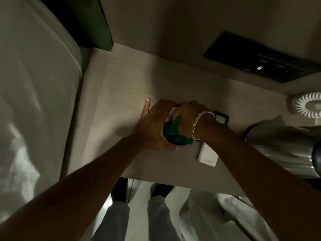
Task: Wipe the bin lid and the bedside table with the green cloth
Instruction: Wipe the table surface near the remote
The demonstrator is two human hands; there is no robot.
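The light wooden bedside table (125,84) fills the middle of the view. At its centre, my left hand (152,126) cups the left side of a small round dark-rimmed object (171,113), with its index finger stretched out. That object is mostly hidden by both hands, and I cannot tell what it is. My right hand (189,117), with a silver bracelet on the wrist, presses the bunched green cloth (175,133) onto the object's top.
A white flat block (208,156) and a small black device (222,118) lie just right of my hands. A shiny metal vessel (281,145) and a white coiled cord (306,105) sit at the right. The wall carries a black switch panel (257,61). White bedding (34,101) borders the left.
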